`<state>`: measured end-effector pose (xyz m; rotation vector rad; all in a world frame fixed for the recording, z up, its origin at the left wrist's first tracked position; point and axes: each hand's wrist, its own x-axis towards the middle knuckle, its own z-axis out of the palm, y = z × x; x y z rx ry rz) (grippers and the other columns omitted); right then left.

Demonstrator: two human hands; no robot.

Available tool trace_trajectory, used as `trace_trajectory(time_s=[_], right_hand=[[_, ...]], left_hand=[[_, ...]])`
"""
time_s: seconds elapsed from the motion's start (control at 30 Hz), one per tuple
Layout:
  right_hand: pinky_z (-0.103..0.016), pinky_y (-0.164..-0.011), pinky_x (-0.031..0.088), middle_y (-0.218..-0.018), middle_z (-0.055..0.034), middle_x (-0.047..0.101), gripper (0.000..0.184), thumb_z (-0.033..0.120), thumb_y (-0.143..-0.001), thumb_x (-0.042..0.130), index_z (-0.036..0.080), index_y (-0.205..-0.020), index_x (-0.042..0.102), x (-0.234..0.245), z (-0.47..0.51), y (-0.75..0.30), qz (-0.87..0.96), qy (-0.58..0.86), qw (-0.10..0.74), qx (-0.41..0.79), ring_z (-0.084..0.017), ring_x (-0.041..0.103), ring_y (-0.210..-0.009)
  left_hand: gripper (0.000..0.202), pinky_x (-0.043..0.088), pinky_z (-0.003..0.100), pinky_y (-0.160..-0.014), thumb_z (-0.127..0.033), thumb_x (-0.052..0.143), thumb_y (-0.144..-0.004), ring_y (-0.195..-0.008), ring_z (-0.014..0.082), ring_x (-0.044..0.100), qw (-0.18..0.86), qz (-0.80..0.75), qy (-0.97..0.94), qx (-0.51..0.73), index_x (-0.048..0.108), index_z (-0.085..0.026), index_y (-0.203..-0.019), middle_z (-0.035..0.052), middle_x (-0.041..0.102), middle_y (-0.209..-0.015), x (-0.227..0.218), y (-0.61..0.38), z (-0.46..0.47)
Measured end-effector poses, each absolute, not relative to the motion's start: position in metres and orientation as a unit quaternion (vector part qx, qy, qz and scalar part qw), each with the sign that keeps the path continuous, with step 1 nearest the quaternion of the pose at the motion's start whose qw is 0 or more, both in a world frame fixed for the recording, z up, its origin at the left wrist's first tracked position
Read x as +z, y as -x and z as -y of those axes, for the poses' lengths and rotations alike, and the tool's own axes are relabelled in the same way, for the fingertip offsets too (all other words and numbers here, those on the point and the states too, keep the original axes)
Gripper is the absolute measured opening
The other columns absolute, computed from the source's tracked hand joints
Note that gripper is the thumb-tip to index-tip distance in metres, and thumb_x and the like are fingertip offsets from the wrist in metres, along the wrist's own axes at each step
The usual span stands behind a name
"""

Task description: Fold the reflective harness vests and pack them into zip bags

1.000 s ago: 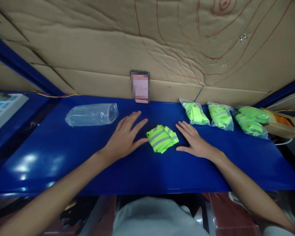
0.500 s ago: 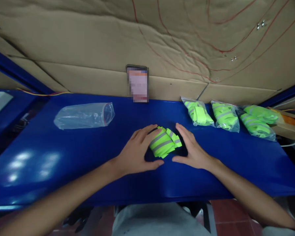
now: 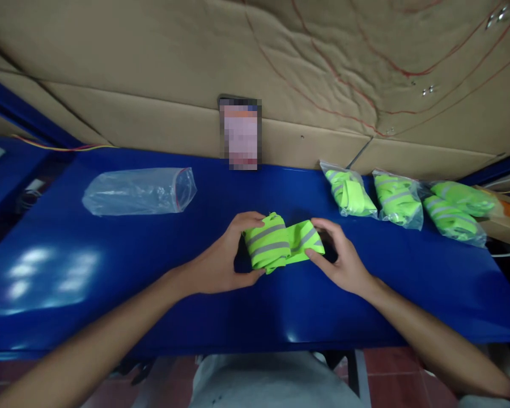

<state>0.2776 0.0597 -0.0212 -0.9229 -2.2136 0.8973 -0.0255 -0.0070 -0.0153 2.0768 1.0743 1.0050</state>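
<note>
Squarely between the hands, the folded hi-vis vest [image 3: 276, 245] sat at the middle of the blue table [image 3: 110, 283], long axis running nine to three o'clock. The left hand [image 3: 221, 265] clasped its nine o'clock end, the right hand [image 3: 344, 263] pinched the three o'clock end, equally near.

No writing here that I can read — the upright card [image 3: 240, 134] against the cardboard wall [image 3: 110, 85] is blurred out, the wall's red pen lines [image 3: 323, 62] are only curves — and the green striped bundle [image 3: 276, 245] shows plain grey stripes.
</note>
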Motion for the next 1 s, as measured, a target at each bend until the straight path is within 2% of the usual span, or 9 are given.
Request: trace_trajectory(time_s=[0.1, 0.2, 0.33, 0.43, 0.57, 0.73, 0.83, 0.93, 1.0], right_hand=[[-0.058, -0.121, 0.045, -0.170, -0.0117, 0.032, 0.057, 0.031, -0.102, 0.063, 0.033, -0.155, 0.043, -0.014, -0.057, -0.277, 0.889, 0.298, 0.237, 0.252, -0.035, 0.041, -0.154], [-0.061, -0.120, 0.044, -0.166, -0.0134, 0.038, 0.051, 0.031, -0.099, 0.065, 0.031, -0.147, 0.047, -0.011, -0.056, -0.278, 0.905, 0.282, 0.232, 0.217, -0.037, 0.040, -0.154], [-0.044, -0.091, 0.061, -0.131, -0.0114, 0.064, 0.034, 0.030, -0.098, 0.063, 0.027, -0.128, 0.046, -0.018, -0.064, -0.287, 0.842, 0.354, 0.238, 0.330, -0.026, 0.070, -0.110], [-0.032, -0.071, 0.057, -0.114, -0.0056, 0.066, 0.024, 0.029, -0.099, 0.060, 0.027, -0.119, 0.046, -0.022, -0.072, -0.295, 0.786, 0.380, 0.248, 0.420, -0.018, 0.067, -0.085], [-0.029, -0.064, 0.051, -0.092, -0.0023, 0.061, 0.023, 0.029, -0.100, 0.060, 0.027, -0.123, 0.056, -0.010, -0.075, -0.298, 0.810, 0.380, 0.229, 0.384, -0.016, 0.059, -0.075], [-0.037, -0.090, 0.058, -0.122, -0.0087, 0.065, 0.026, 0.029, -0.104, 0.058, 0.027, -0.129, 0.058, 0.006, -0.067, -0.289, 0.859, 0.337, 0.214, 0.320, -0.022, 0.067, -0.103], [-0.044, -0.100, 0.057, -0.128, -0.0113, 0.063, 0.030, 0.038, -0.102, 0.065, 0.027, -0.128, 0.055, 0.003, -0.064, -0.286, 0.868, 0.335, 0.216, 0.296, -0.027, 0.065, -0.119], [-0.051, -0.103, 0.056, -0.134, -0.0132, 0.063, 0.045, 0.045, -0.098, 0.071, 0.027, -0.134, 0.050, -0.006, -0.064, -0.285, 0.884, 0.334, 0.190, 0.265, -0.032, 0.063, -0.127], [-0.057, -0.106, 0.054, -0.139, -0.0134, 0.062, 0.050, 0.045, -0.098, 0.070, 0.028, -0.140, 0.048, -0.010, -0.065, -0.287, 0.900, 0.326, 0.157, 0.242, -0.035, 0.061, -0.131]], left_hand=[[0.085, 0.044, 0.056, -0.120, -0.016, 0.077, -0.083, -0.148, 0.0320, 0.040, 0.318, -0.395, -0.774, 0.380, 0.026, -0.031, -0.149, 0.0176, 0.038, -0.149, -0.016, 0.027, 0.008], [0.089, 0.047, 0.056, -0.118, -0.017, 0.077, -0.081, -0.146, 0.0322, 0.043, 0.347, -0.407, -0.754, 0.380, 0.023, -0.035, -0.149, 0.0160, 0.036, -0.148, -0.020, 0.033, 0.010], [0.101, 0.043, 0.061, -0.123, -0.026, 0.082, -0.077, -0.149, 0.0356, 0.040, 0.329, -0.451, -0.744, 0.368, 0.018, -0.040, -0.155, 0.0143, 0.034, -0.151, -0.031, 0.052, 0.010], [0.104, 0.043, 0.062, -0.123, -0.029, 0.083, -0.077, -0.150, 0.0367, 0.042, 0.291, -0.506, -0.734, 0.347, 0.016, -0.043, -0.156, 0.0137, 0.036, -0.153, -0.038, 0.068, 0.010], [0.098, 0.050, 0.062, -0.117, -0.037, 0.078, -0.085, -0.143, 0.0370, 0.052, 0.235, -0.568, -0.724, 0.313, 0.014, -0.041, -0.159, 0.0149, 0.041, -0.152, -0.037, 0.079, 0.018], [0.113, 0.036, 0.072, -0.123, -0.050, 0.080, -0.084, -0.158, 0.0436, 0.032, 0.162, -0.572, -0.768, 0.239, 0.005, -0.038, -0.168, 0.0164, 0.027, -0.170, -0.002, 0.059, 0.030], [0.118, 0.024, 0.073, -0.129, -0.057, 0.084, -0.079, -0.161, 0.0448, 0.024, 0.087, -0.524, -0.821, 0.208, 0.011, -0.038, -0.169, 0.0148, 0.017, -0.176, 0.019, 0.033, 0.022], [0.113, 0.016, 0.072, -0.130, -0.053, 0.089, -0.076, -0.160, 0.0453, 0.027, 0.052, -0.509, -0.849, 0.134, 0.024, -0.038, -0.168, 0.0156, 0.028, -0.173, 0.027, 0.016, 0.000], [0.107, 0.020, 0.070, -0.128, -0.051, 0.087, -0.078, -0.155, 0.0446, 0.038, 0.075, -0.516, -0.849, 0.086, 0.030, -0.035, -0.167, 0.0170, 0.042, -0.165, 0.028, 0.016, -0.015]])
